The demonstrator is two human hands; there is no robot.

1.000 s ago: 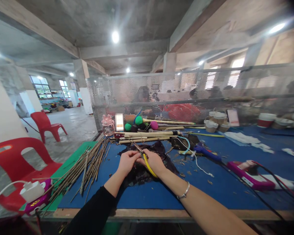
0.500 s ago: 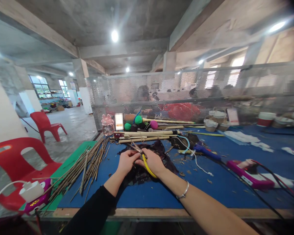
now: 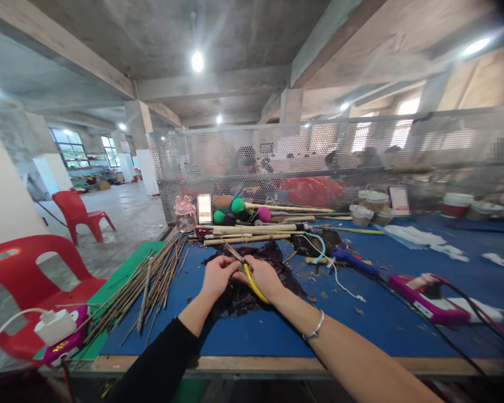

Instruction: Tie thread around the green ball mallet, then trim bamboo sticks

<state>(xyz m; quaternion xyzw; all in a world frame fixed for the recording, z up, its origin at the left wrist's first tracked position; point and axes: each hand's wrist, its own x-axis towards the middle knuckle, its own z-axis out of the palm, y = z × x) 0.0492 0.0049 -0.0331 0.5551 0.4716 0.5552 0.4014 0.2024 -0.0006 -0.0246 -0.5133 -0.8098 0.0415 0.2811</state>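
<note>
My right hand (image 3: 265,278) is closed round yellow-handled scissors (image 3: 252,284), whose blades point up and left past my fingers. My left hand (image 3: 218,276) is pinched on a small dark piece right at the blades; what it is I cannot make out. Both hands rest over a heap of dark purple-brown scraps (image 3: 277,254) on the blue table top (image 3: 277,330). A silver bangle sits on my right wrist.
A bundle of thin brown sticks (image 3: 151,282) lies left of my hands on a green mat. Thicker bamboo rods (image 3: 252,230), coloured balls and a pink bottle (image 3: 185,214) stand behind. A purple tool (image 3: 424,302) with cables lies right. Red chairs (image 3: 25,274) stand left; people sit behind the mesh.
Hardly anything: my hands stay together over the dark scraps, with the scissors' blades shifting slightly.
</note>
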